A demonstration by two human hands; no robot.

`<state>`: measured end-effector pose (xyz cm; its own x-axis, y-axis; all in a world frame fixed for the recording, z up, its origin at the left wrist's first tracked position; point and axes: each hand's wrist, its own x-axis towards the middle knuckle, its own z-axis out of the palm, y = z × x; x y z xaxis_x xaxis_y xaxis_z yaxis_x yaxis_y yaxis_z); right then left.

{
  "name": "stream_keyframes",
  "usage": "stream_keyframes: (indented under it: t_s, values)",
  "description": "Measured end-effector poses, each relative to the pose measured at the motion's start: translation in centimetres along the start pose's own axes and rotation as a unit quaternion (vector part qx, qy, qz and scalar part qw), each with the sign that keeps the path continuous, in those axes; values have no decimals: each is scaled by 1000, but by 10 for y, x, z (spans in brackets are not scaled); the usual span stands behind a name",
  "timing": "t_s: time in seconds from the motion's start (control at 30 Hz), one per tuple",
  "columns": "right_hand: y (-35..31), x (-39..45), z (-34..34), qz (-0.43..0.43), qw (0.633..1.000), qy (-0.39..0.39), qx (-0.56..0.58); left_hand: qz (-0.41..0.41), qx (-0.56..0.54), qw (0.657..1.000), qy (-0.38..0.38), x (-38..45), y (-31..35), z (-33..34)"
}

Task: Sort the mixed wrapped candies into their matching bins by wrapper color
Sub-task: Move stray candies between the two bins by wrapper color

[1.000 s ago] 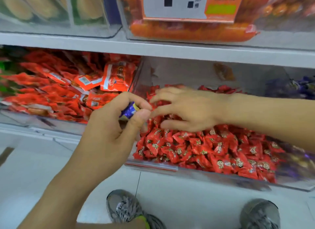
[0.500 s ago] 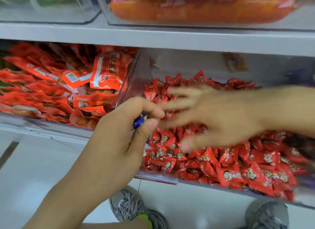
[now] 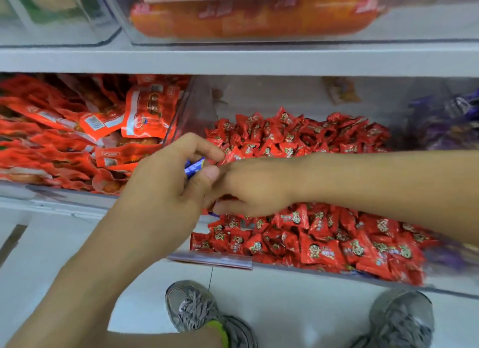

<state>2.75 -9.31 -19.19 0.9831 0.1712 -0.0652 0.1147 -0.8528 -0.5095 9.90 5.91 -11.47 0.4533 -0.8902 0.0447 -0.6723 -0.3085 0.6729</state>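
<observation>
While the left hand [image 3: 166, 184] is pinching a blue candy [image 3: 194, 167] between thumb and curled forefinger, the right hand [image 3: 255, 189] is reaching across the red candies [image 3: 321, 246] with its fingers [image 3: 228, 207] curled downward; whether they are gripping anything I cannot tell, since the fingertips are hidden behind the left thumb, though a small blue scrap [image 3: 214, 214] is showing just beneath them. The blue candy is sitting just left of the right fingers, almost touching them, and above the red bin's [image 3: 337, 272] front corner; the left hand is probably acting as a holder for misfits so the right one is free to keep picking. The bin's clear side wall [image 3: 189, 114] is rising just behind the left fingers, dividing the red candies from the larger red packets [image 3: 77, 140]; the front lip is lying below and toward the person, low enough for lifting out. A shelf [image 3: 233, 61] is running overhead, so room above the fingers is limited and pulling toward the person looks like the easiest way out. Purple wrappers [image 3: 451, 119] are lying far to the right of the fingers; that bin is likely where the blue one belongs, though the colours are blurred.
</observation>
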Motion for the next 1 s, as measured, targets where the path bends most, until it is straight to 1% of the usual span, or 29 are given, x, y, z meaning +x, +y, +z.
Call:
stream_keyframes:
  t_s: [0.03,0.13,0.2,0.3,0.4,0.47,0.53,0.6,0.67,0.73,0.77,0.8,0.87,0.93,1.0]
  values:
    - [0,-2,-3,6,1000,-10,-14,7,-2,1000,12,-3,0,-5]
    - [5,-1,-4,61,995,1,-78,21,-11,998,64,-15,-4,-15]
    - [6,-1,-2,85,992,1,-97,20,-19,998,59,-24,-5,-18]
    - [4,2,-5,98,987,-47,-120,18,-35,998,40,-32,-6,-23]
    - [3,7,-6,127,980,-87,-125,2,-61,997,40,-33,-9,-30]
    - [1,7,-7,143,978,-94,-116,-4,-93,995,37,-34,-9,-34]
    - [-3,0,-13,149,985,-62,-65,-18,-130,991,31,-37,-7,-34]
    - [-11,-13,-23,142,988,28,50,-34,-163,986,26,-39,-6,-31]
    - [-28,-29,-38,133,966,122,186,-31,-151,987,40,-40,-4,-23]
    - [-47,-44,-51,108,933,198,279,-15,-84,994,69,-38,-1,-14]
    - [-57,-50,-56,96,925,232,285,-9,-61,995,77,-36,3,-11]
    - [-66,-54,-58,81,925,259,266,-4,-55,996,74,-34,6,-8]
    - [-76,-60,-60,54,934,298,192,13,-73,996,54,-31,11,-5]
    - [-76,-66,-60,29,946,290,143,48,-80,994,49,-29,16,-2]
    - [-71,-75,-59,21,957,255,139,36,-113,992,36,-29,20,1]
